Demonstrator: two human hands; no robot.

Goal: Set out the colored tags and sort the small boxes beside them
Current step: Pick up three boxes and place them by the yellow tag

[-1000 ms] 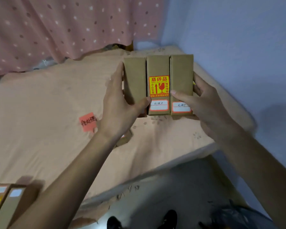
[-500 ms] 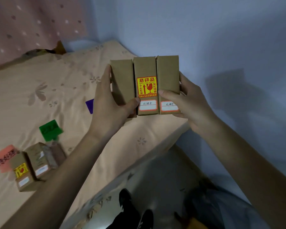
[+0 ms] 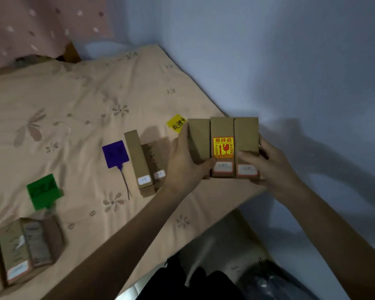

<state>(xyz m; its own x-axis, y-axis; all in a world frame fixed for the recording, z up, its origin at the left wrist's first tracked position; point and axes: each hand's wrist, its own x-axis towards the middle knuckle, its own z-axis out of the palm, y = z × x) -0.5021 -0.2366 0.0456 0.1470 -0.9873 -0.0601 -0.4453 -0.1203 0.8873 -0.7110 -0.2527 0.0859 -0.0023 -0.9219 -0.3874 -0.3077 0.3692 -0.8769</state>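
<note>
The head view shows us holding three brown boxes (image 3: 223,146) pressed side by side as one block, the left hand (image 3: 185,161) clamped on one flank with its thumb across the front, the right hand (image 3: 266,167) closed on the other flank with its thumb over the lower labels. The block hangs above the near right corner of the bed (image 3: 74,100), just beside the yellow tag (image 3: 176,123), which lies flat on the sheet near the wall.

To set them down well, we judge we should keep squeezing inward from both sides so the middle box, the one with the yellow fragile sticker (image 3: 223,147), cannot slip out. We should lower the block level onto the sheet just in front of the yellow tag, without covering its writing, and keep clear of the mattress edge, which is close. The soft sheet may tip tall boxes, so we let go only once they rest flat.

Compared with half a second ago, our gaze has swung right and down. The yellow tag has come into sight, and so have the two boxes (image 3: 145,165) lying beside the purple tag (image 3: 115,153). The green tag (image 3: 44,191) and the blurred boxes near it (image 3: 28,247) now sit at lower left. The block has dropped closer to the bed, and our grip looks unchanged.
</note>
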